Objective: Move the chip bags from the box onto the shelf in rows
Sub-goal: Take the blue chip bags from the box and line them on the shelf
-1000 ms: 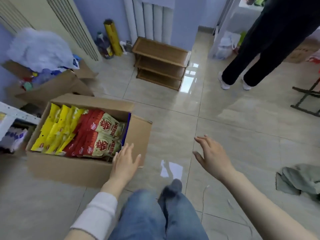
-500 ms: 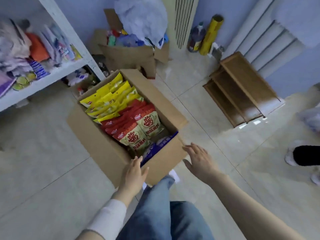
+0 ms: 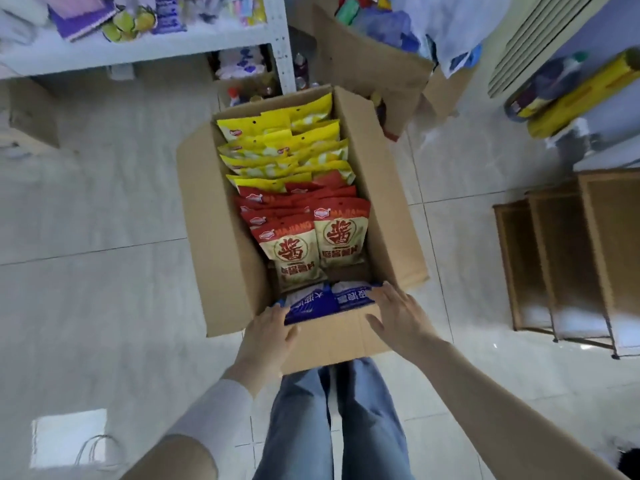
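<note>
One box [image 3: 221, 258], long axis front-to-back

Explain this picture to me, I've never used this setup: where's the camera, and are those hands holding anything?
No machine here: one camera worn on a person's head looks down at their two bare hands. A cardboard box stands on the tiled floor, with yellow bags at its far end, red bags in the middle and blue bags nearest. The left hand lies over the near rim; whether it grips I cannot tell. The right hand rests open at the near right corner. No bag is lifted.
</note>
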